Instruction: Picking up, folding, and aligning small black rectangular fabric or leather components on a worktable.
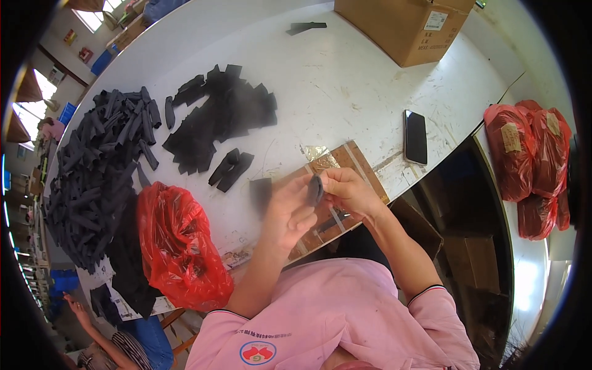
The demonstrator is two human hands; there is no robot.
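Note:
My left hand [288, 208] and my right hand [348, 190] meet above a brown wooden board [361, 161] at the table's near edge. Between their fingertips they pinch a small dark strip of fabric [315, 190], bent over on itself. Under the hands, a dark slim tool [333, 222] lies on the board, partly hidden. A flat dark fabric square [260, 192] rests on the table beside my left hand. Farther left are two folded dark pieces [232, 169] and a spread of flat black pieces [225, 117].
A large heap of rolled dark pieces [92, 179] covers the table's left side, with a red plastic bag [179, 246] in front. A phone [415, 137] lies right of the board. Beyond stands a cardboard box [401, 31]; red bags [530, 160] sit far right. Another person's arm [92, 330] shows lower left.

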